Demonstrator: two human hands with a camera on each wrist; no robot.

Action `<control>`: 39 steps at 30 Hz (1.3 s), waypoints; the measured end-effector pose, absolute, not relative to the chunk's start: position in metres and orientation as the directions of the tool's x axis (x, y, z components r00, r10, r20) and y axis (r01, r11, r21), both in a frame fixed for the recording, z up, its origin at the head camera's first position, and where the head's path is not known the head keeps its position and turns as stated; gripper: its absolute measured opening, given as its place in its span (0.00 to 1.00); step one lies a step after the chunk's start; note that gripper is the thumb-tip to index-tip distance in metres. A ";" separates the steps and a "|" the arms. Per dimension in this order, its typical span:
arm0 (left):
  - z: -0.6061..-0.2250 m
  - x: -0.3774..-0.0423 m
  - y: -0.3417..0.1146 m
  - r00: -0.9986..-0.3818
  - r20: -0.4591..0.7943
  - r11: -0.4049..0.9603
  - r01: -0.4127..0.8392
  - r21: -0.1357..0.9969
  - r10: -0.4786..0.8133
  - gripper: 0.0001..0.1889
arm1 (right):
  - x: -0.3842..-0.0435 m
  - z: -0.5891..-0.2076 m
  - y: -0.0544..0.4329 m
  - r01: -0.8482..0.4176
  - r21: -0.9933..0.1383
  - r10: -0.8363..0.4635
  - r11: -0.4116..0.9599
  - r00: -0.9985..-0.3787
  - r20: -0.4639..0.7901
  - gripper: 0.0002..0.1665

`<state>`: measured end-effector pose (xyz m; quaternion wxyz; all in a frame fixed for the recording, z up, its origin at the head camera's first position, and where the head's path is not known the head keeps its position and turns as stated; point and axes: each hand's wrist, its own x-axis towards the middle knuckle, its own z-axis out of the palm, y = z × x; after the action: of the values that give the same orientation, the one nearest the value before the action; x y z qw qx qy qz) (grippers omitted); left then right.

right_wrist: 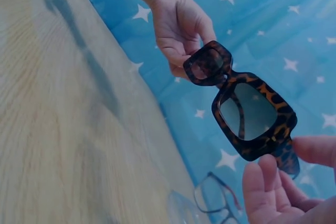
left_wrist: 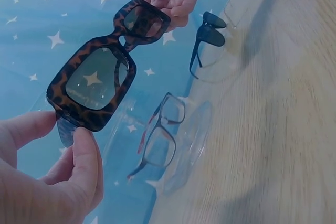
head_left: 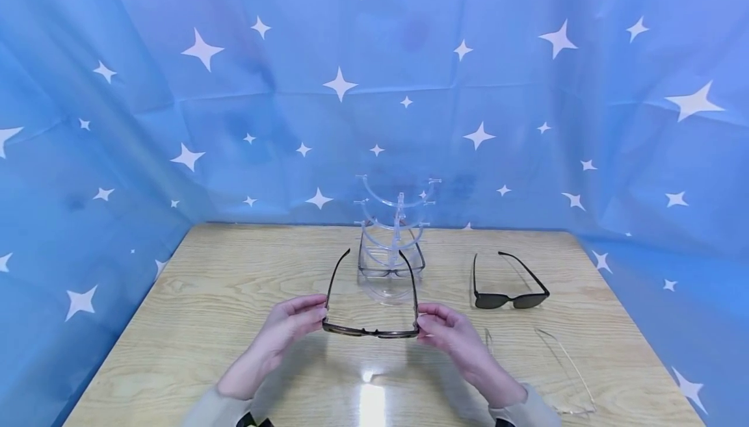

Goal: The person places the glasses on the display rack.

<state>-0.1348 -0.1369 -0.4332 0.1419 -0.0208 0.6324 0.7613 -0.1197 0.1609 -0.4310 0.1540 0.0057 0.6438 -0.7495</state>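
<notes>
A pair of tortoiseshell sunglasses (head_left: 370, 333) is held up above the table, its temples spread and pointing away toward the back. My left hand (head_left: 288, 331) pinches the left temple near the hinge between thumb and fingers. On the other side, my right hand (head_left: 453, 341) pinches the right temple close to its hinge. In the left wrist view the spotted frame (left_wrist: 94, 82) shows its tinted lenses face on. Behind it stands a clear glasses rack (head_left: 398, 225) with curved arms, and thin-framed eyeglasses (head_left: 389, 272) rest on its lowest tier.
To the right, black sunglasses (head_left: 511, 300) lie with temples unfolded. Nearer on that side are thin wire-framed eyeglasses (head_left: 576, 372), partly hidden by my right arm. A wooden table (head_left: 234, 271) carries everything, and a blue star-patterned cloth (head_left: 281, 43) hangs behind it.
</notes>
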 end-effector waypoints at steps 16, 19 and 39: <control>-0.426 -0.159 -0.112 -0.960 -0.197 -0.193 -0.235 0.953 0.197 0.24 | -0.142 -0.421 0.183 0.204 -0.975 -0.205 -0.089 -0.961 -0.183 0.25; -0.424 -0.165 -0.107 -0.962 -0.189 -0.208 -0.229 0.951 0.197 0.23 | -0.146 -0.419 0.186 0.206 -0.975 -0.192 -0.085 -0.964 -0.187 0.26; -0.424 -0.208 -0.095 -0.954 -0.233 -0.273 -0.279 0.921 0.190 0.23 | -0.192 -0.417 0.191 0.210 -0.976 -0.137 -0.056 -0.970 -0.201 0.24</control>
<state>-0.2081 -0.0945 -0.4235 0.1471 -0.0379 0.5846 0.7969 -0.1920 0.1913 -0.4168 0.1197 0.0270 0.6766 -0.7260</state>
